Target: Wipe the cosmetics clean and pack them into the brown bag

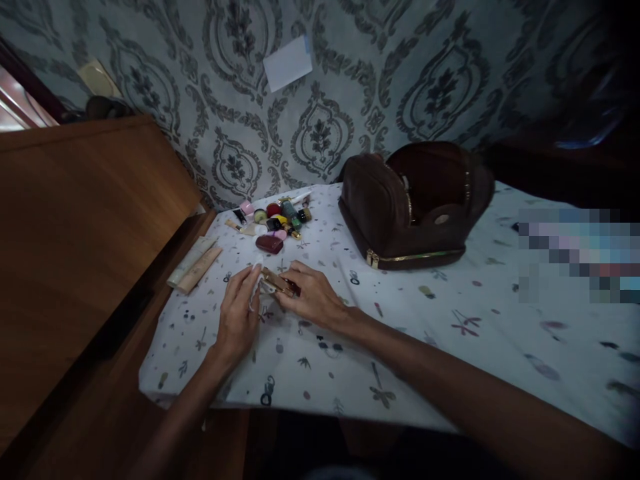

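My right hand (313, 293) grips a small gold tube with a dark red part (275, 281), possibly a lipstick, above the patterned white cloth. My left hand (239, 310) is closed at the tube's far end, with a thin white wipe (261, 272) showing at its fingers; the hand partly hides it. Just beyond my hands lies a dark red case (269, 244). Behind that case is a heap of small cosmetics, among them a dark green bottle (290, 212), a red round pot (273, 210) and a pink item (247, 207).
A brown leather bag (380, 207) stands unzipped at the back right. Two flat tubes, one beige (200, 270) and one pale green (191, 261), lie by the left edge. A wooden cabinet (95, 220) borders the table on the left, and a papered wall (320, 133) rises behind.
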Tool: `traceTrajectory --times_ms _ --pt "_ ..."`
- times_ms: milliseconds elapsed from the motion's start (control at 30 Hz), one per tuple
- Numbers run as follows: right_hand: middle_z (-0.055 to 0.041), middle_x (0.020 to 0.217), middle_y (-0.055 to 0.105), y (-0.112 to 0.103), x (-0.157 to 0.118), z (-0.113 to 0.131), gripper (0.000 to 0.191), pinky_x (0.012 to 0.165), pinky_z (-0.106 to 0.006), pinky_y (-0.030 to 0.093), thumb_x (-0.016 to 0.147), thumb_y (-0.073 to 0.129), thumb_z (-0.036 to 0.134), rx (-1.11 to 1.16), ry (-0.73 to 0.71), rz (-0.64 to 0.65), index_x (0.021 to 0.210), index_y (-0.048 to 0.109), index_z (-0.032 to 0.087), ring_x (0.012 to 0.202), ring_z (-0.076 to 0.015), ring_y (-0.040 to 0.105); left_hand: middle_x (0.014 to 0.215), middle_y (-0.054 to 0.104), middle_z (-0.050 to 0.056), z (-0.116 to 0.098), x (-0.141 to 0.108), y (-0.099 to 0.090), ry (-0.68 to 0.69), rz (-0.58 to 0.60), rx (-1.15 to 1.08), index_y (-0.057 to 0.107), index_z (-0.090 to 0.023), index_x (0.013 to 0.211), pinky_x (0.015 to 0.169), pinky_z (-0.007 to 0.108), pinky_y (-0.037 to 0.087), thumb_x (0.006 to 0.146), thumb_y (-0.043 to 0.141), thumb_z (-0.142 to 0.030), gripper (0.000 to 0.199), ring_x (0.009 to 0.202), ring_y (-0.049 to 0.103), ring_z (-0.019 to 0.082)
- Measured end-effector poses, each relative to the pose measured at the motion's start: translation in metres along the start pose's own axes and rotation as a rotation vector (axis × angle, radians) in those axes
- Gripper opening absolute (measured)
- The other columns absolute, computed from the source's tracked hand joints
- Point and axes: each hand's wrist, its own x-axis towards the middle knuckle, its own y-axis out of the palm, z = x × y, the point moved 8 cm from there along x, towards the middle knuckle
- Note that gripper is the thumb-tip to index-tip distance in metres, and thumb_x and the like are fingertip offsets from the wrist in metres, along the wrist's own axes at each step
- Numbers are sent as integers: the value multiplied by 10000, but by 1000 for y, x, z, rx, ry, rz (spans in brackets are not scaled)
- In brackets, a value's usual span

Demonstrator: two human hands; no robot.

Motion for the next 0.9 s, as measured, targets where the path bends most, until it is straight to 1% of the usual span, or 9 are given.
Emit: traceTrajectory --times_ms 133,200,267,333,467,533,700,800,900 --pt "6 773 493 0 0 0 63 655 -268 400 790 642 158 -12 -2 12 743 608 182 673 -133 484 1302 557 141 1 -2 4 52 42 85 449 -225 1435 1050 439 455 978 387 -150 467 1234 524 252" --pt "-2 810 500 2 1 -3 35 676 -270 412 794 645 154 29 -1 23 819 633 176 700 -139 500 1304 550 155 1 0 6 68 61 145 432 -206 1445 1047 451 450 959 373 -103 500 1235 511 264" --pt "-8 861 510 6 1 -7 156 693 -268 424 788 661 145 87 1 47 940 645 176 730 -142 518 1292 552 160 4 2 6 60 71 188 435 -191 1438 1040 455 451 940 379 -73 515 1220 512 267" --pt "-12 889 518 12 1 -12 240 711 -270 429 772 681 133 114 14 76 1003 633 176 762 -151 531 1278 554 158 8 3 6 49 78 207 446 -184 1425 1035 452 454 916 385 -45 531 1206 515 264" --pt "-11 850 530 18 -2 -20 99 703 -273 414 806 651 130 100 46 109 892 619 166 757 -157 527 1257 560 165 16 1 9 45 112 242 466 -158 1400 1007 460 471 876 377 -4 554 1187 515 277" --pt "-9 844 536 18 -3 -19 69 698 -269 408 824 636 140 89 37 114 882 614 170 744 -152 523 1259 563 164 16 -1 12 57 136 271 475 -160 1388 988 474 482 882 382 -15 535 1178 512 289" --pt "-14 854 540 17 -4 -14 74 715 -271 404 831 624 142 24 -13 115 896 601 169 762 -157 519 1261 571 148 0 -4 13 125 110 222 490 -191 1367 973 459 504 891 377 -1 525 1175 518 269" --pt "-9 825 525 18 -4 -14 44 687 -260 399 844 598 129 25 -32 98 847 580 170 739 -149 509 1252 584 142 -19 -7 15 216 103 168 493 -200 1363 962 451 519 886 377 20 538 1181 523 259" --pt "-7 793 516 17 -4 -15 95 649 -256 383 853 566 115 -1 -47 58 782 553 177 711 -145 491 1277 586 147 -33 -10 17 307 108 149 453 -190 1399 978 455 514 869 382 51 586 1213 510 262"
